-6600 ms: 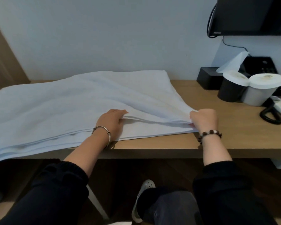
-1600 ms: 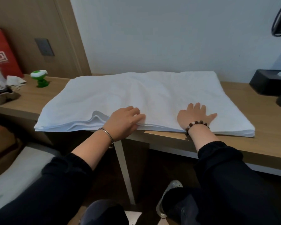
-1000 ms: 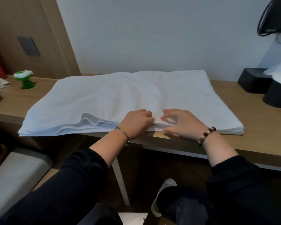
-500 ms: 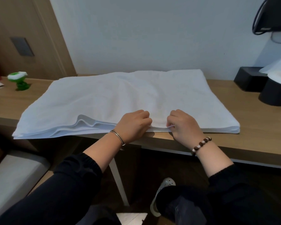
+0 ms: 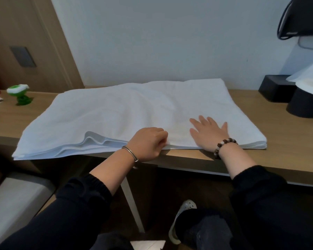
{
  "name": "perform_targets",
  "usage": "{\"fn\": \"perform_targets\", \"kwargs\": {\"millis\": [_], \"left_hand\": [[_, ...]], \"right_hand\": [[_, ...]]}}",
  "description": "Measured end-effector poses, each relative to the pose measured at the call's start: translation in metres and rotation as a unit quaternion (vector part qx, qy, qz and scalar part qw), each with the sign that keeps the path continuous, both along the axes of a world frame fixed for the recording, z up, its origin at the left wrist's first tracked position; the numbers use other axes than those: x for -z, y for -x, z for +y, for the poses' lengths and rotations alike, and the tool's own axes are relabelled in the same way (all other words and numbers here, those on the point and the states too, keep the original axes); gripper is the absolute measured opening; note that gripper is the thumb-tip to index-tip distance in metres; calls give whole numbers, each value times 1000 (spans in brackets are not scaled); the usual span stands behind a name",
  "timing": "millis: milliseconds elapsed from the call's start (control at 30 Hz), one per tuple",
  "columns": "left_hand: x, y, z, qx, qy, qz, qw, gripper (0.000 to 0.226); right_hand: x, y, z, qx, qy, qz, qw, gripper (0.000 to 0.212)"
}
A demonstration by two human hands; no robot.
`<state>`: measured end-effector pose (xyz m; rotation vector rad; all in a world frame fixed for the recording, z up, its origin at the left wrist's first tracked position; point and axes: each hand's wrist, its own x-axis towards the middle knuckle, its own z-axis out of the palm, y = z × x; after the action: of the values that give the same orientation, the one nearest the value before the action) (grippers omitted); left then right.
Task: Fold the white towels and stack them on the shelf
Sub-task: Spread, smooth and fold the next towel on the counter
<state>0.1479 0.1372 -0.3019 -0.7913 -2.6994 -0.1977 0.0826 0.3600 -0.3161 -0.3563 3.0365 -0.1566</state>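
White towel [image 5: 126,112] is laid folded across the wooden desk [image 5: 282,134]; its near edge is pinched by the curled left hand [image 5: 148,143], layers likely being squared, while it's pinned flat by the spread right hand [image 5: 209,134] against sliding.

I see a softly and evenly lit indoor view, moderately bright, in cool, diffuse light whose source I cannot place. The wall [image 5: 152,42] reads as a flat, even grey. The white towel [image 5: 116,112] is the brightest area, slightly washed out, its creases faint. Thin soft shadows lie under its front edge on the desk [image 5: 287,141]. Below the desk the scene falls dark, and the black sleeves [image 5: 76,204] lose detail. The wide lens bows the desk edge and tilts the wooden panel [image 5: 43,42] at left. Focus is mildly soft throughout.
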Motion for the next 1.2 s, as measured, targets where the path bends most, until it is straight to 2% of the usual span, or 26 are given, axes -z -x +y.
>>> {"fn": "perform_targets", "kwargs": {"millis": [167, 300, 400, 500, 667, 800, 900, 1133, 1200], "left_hand": [[-4, -2, -15, -5, -5, -16, 1000, 11], [-4, -7, -60, -100, 105, 46, 988, 45], [-2, -16, -92, -196, 123, 32, 972, 62], [0, -30, -126, -279, 122, 33, 952, 65], [8, -54, -169, -352, 7, 6, 936, 60], [12, -58, -193, -361, -14, 21, 932, 47], [10, -56, -203, -304, 4, 75, 950, 18], [-6, -69, -241, -181, 47, 189, 964, 14], [-2, -75, -244, -161, 70, 196, 965, 15]], "right_hand": [[-3, 8, 6, 81, -15, -23, 996, 56], [-11, 7, -17, 114, -29, -45, 992, 58], [-19, 5, -58, 37, -8, -14, 999, 57], [-27, 4, -122, -50, 18, 2, 999, 56], [-33, 2, -215, -128, 47, 2, 991, 55], [-16, -1, -245, -128, 41, -9, 991, 55], [-5, 3, -245, -120, 35, 5, 992, 56], [0, 9, -245, -122, 37, 28, 991, 57], [0, 9, -246, -120, 34, 30, 992, 57]]}}
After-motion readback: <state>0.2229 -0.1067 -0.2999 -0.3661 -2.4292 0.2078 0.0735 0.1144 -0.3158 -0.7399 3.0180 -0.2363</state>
